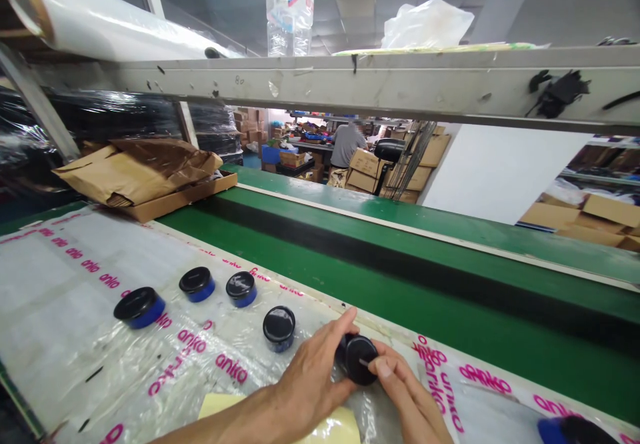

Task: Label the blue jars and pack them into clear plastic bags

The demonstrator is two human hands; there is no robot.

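Observation:
Near the bottom centre, my left hand is wrapped round a round black piece, its thumb and fingers on the left side. The fingertips of my right hand are pinched against the front face of the same piece, by a small light mark. Left of my hands, several black-topped round pieces with blue sides rest on the plastic sheet, among them one at the far left, one behind and one nearer my hands. Another is partly cut off at the lower right.
Yellow paper lies under my left forearm. Beyond the plastic-covered table runs a green conveyor belt. A cardboard tray with brown paper stands at the left. A metal shelf beam crosses above. A person is far behind.

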